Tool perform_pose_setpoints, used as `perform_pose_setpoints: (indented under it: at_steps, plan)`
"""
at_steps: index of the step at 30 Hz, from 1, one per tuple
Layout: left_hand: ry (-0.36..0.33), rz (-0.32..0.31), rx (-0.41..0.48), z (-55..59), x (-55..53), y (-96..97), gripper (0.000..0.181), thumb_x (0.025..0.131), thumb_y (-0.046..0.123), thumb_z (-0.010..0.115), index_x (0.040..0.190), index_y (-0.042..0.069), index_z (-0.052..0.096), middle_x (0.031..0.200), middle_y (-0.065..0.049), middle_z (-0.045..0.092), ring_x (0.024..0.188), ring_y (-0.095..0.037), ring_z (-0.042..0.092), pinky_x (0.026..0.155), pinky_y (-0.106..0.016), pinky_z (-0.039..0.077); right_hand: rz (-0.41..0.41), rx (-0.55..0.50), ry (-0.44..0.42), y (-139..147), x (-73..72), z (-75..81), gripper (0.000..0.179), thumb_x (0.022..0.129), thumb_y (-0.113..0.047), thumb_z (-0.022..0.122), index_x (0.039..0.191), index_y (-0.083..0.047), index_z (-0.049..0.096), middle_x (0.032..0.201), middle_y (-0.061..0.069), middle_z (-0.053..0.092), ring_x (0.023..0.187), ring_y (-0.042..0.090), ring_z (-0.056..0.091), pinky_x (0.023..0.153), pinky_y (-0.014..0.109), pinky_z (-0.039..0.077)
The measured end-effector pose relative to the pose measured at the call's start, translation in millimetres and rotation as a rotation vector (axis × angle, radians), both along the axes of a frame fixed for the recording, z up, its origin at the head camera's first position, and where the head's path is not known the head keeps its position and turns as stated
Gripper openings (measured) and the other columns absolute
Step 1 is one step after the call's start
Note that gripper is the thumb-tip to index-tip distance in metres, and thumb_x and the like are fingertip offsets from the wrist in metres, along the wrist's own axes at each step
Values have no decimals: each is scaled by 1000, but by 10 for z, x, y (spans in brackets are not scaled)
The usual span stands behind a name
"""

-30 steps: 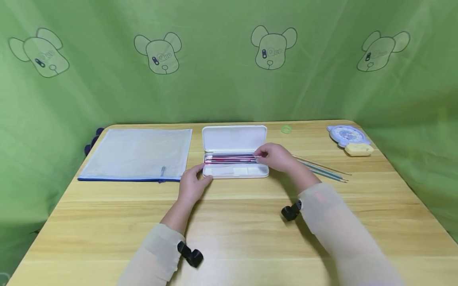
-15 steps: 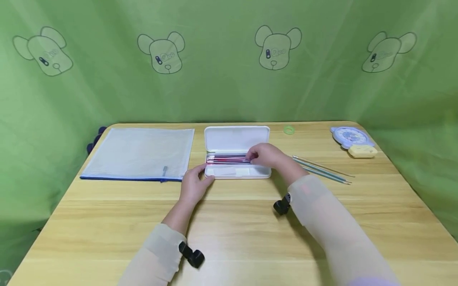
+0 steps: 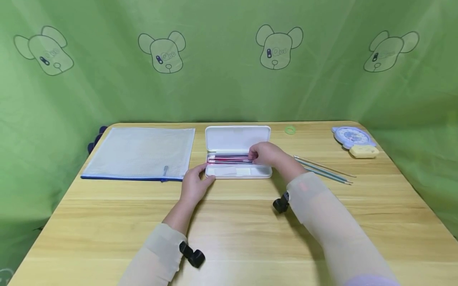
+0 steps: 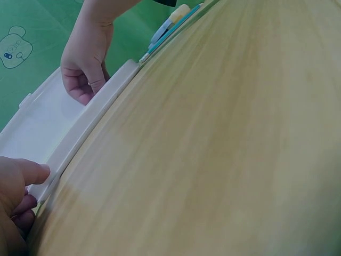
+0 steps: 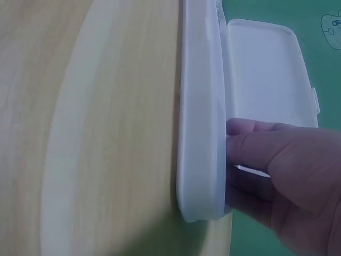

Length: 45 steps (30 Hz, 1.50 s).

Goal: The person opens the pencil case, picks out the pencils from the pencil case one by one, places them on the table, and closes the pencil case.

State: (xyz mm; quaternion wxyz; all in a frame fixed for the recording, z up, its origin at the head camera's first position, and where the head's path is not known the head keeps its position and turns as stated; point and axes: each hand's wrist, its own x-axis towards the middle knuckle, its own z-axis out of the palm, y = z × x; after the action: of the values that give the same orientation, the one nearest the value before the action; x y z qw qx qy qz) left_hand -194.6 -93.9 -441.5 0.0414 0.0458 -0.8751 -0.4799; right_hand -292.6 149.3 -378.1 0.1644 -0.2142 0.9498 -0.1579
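Observation:
A white pencil case lies open on the wooden table, its lid tipped back. Several red and dark pencils lie lengthwise in its rear part. My left hand grips the case's left end; in the left wrist view the thumb rests on the front rim and the other fingers curl at the end. My right hand reaches into the right half from above, with curled fingers pinching at the pencils' right ends. In the right wrist view the case's front wall hides those fingertips.
Left of the case lies a mesh zip pouch with a blue edge. Several loose pencils lie to the right. A green ring, a blue clock-like disc and a yellow block sit farther back. A green curtain stands behind.
My right hand has slid a little left along the pencils, deeper over the case, then stayed nearly still. My left hand keeps its place at the left end. The head view has shifted slightly.

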Motion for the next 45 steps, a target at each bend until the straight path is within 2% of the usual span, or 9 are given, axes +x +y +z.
perform_pose_setpoints:
  at_steps: [9, 14, 21, 31, 39, 45]
  plan:
    - [5, 3, -10, 6, -3, 13, 52, 86, 18, 74, 132, 1, 58, 137, -16, 59, 133, -34, 50, 116, -46, 38, 26, 83, 9, 35, -3, 48, 7, 84, -3, 68, 87, -9, 70, 93, 6, 71, 89, 23, 61, 91, 42, 51]
    - [-10, 1, 2, 6, -6, 9, 53, 86, 20, 74, 133, 3, 58, 139, -14, 58, 135, -33, 49, 117, -45, 37, 31, 78, -5, 34, -1, 68, 11, 82, 1, 67, 89, -8, 69, 93, 7, 70, 89, 23, 60, 90, 41, 51]
    - [-3, -4, 2, 6, -9, 5, 52, 86, 20, 74, 133, 3, 59, 139, -14, 59, 135, -32, 49, 117, -45, 37, 22, 31, -20, 44, 24, 61, 15, 86, 1, 62, 96, -7, 70, 91, 6, 68, 89, 22, 59, 91, 40, 50]
    - [11, -11, -12, 2, -6, -2, 50, 86, 19, 73, 132, 3, 59, 137, -15, 60, 133, -33, 51, 116, -46, 38, 35, 45, -9, 37, 30, 45, 8, 85, -1, 66, 88, -9, 67, 88, 5, 68, 86, 21, 59, 85, 37, 50]
    - [12, -12, -20, 15, 4, 1, 51, 86, 20, 74, 132, 3, 59, 137, -15, 60, 132, -34, 51, 115, -46, 39, 35, -5, -28, 60, 41, 31, 15, 91, -4, 62, 102, -5, 72, 99, 9, 72, 96, 23, 63, 96, 42, 51]
    - [12, -15, -22, 15, 12, 1, 52, 86, 20, 73, 132, 2, 58, 137, -16, 60, 133, -34, 51, 116, -46, 38, 33, -32, -62, 81, 47, 0, 20, 94, -6, 59, 110, -4, 71, 98, 9, 70, 93, 21, 60, 94, 41, 51]
